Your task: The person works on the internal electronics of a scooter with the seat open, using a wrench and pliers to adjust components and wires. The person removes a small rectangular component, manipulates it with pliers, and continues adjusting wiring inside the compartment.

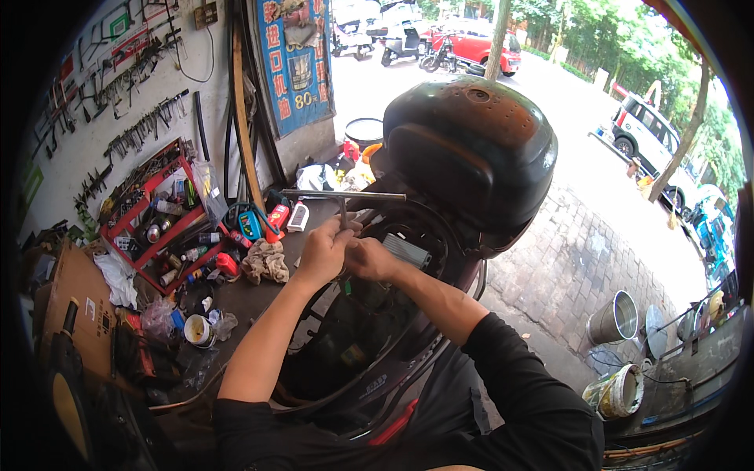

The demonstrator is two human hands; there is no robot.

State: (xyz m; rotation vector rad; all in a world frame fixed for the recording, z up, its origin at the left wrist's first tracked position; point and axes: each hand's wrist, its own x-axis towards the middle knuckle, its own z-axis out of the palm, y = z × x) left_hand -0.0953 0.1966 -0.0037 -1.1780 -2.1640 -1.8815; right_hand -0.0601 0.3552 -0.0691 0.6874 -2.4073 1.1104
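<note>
A metal T-handle wrench (375, 195) stands over the open well of a scooter body (377, 385), its crossbar uppermost. My left hand (320, 253) is closed around the shaft just below that bar. Close against it, my right hand (372, 260) is curled, with its fingertips hidden; what they grip does not show. The lower end of the wrench is out of sight behind my hands. Inside the well, a silvery finned part (407, 251) lies past my right hand. Dark parts and wiring fill the space beneath my wrists.
A large black top box (471, 149) rises at the scooter's rear. On the left are a red tool rack (129, 228), bottles, a rag (265, 261) and a cardboard box (82, 306). Metal (613, 318) and paint-stained buckets (616, 392) stand at right, by brick paving.
</note>
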